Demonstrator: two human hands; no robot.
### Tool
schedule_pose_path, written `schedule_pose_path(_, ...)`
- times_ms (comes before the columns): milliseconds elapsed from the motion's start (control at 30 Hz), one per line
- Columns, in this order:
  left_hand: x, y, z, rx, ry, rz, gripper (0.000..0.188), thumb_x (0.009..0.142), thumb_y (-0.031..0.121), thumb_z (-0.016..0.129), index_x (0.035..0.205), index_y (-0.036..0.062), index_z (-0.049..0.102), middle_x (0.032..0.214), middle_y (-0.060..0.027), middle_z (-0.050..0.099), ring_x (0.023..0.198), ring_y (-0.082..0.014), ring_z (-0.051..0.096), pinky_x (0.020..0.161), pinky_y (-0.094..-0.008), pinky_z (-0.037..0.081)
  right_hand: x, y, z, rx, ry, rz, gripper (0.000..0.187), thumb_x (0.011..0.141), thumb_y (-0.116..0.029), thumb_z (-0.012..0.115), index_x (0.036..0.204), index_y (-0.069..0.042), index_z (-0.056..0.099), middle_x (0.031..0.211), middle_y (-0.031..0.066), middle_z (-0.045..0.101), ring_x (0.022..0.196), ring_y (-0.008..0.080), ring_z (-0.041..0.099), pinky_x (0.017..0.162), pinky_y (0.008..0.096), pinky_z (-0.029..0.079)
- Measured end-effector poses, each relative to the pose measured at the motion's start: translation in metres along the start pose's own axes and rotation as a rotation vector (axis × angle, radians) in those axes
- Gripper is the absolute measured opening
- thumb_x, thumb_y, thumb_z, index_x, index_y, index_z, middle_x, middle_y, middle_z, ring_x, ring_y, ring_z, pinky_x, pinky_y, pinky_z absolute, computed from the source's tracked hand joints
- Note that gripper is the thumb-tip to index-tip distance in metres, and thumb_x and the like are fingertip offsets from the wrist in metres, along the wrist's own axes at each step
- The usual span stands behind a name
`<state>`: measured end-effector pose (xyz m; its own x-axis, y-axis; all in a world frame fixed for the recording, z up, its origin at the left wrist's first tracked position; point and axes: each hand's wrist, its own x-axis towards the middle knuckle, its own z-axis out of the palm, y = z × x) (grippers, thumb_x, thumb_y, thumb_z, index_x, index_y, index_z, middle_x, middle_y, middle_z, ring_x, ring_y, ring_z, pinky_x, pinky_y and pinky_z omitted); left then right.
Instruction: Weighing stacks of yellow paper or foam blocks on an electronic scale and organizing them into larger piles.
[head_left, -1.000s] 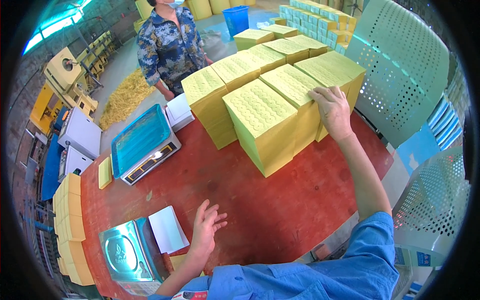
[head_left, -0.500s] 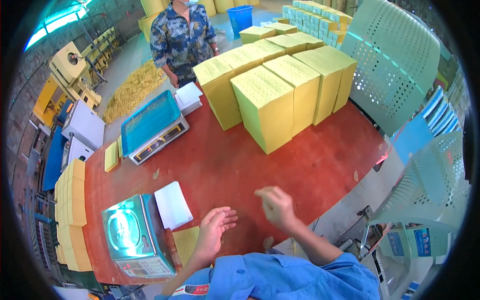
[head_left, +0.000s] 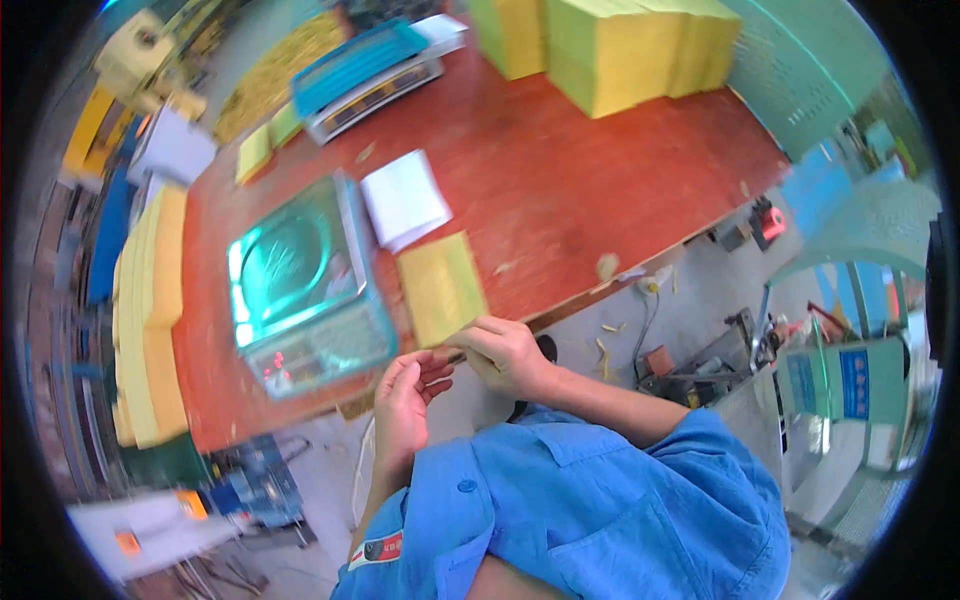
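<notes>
My right hand (head_left: 505,357) is at the table's front edge, its fingers curled together by the near end of a yellow paper stack (head_left: 440,290). Whether it grips the stack or something small is blurred. Just left of it, my left hand (head_left: 405,400) is held palm inward, fingers loosely bent and apart, with nothing visible in it. The yellow stack lies flat on the red table (head_left: 560,190). Beside it are a stack of white paper (head_left: 405,200) and a weighing scale (head_left: 300,280) with a shiny teal top.
Tall yellow paper stacks (head_left: 620,50) stand at the far side. A second scale with a blue tray (head_left: 360,65) sits at the back left. More yellow stacks (head_left: 150,320) line the left edge. Right of the table are a pale green chair (head_left: 860,250) and metal tools (head_left: 700,365) on the floor.
The view has tilted down toward the near edge. My hands have come together near the yellow stack, the right one moving left and its fingers curling in. The other person is mostly out of view.
</notes>
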<state>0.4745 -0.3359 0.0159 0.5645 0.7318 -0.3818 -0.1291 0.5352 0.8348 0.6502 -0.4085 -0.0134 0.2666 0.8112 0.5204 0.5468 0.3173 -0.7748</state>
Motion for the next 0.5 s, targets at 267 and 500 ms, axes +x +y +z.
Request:
schedule_pose_path(267,-0.155,-0.022,-0.162,-0.067,0.454,0.129,0.023,0.1,0.019,0.049,0.109,0.0015,0.06,0.106,-0.015,0.066,0.1,-0.0264,0.066,0.087,-0.0387,0.053,-0.058,-0.087,0.171,0.302,-0.323,-0.073,0.021,0.079,0.01,0.06,0.094,-0.001,0.068,0.08,0.0124,0.064,0.07,0.022,0.065,0.061,0.0313,0.051)
schedule_pose_path(500,-0.194,0.017,-0.239,-0.198,0.624,0.23,0.022,0.099,0.02,0.052,0.109,0.0026,0.061,0.107,-0.013,0.066,0.098,-0.0237,0.066,0.086,-0.0365,0.052,-0.021,-0.131,0.281,0.445,-0.491,-0.109,0.017,0.085,0.011,0.058,0.093,0.0,0.068,0.081,0.0108,0.066,0.069,0.0174,0.064,0.061,0.0275,0.051)
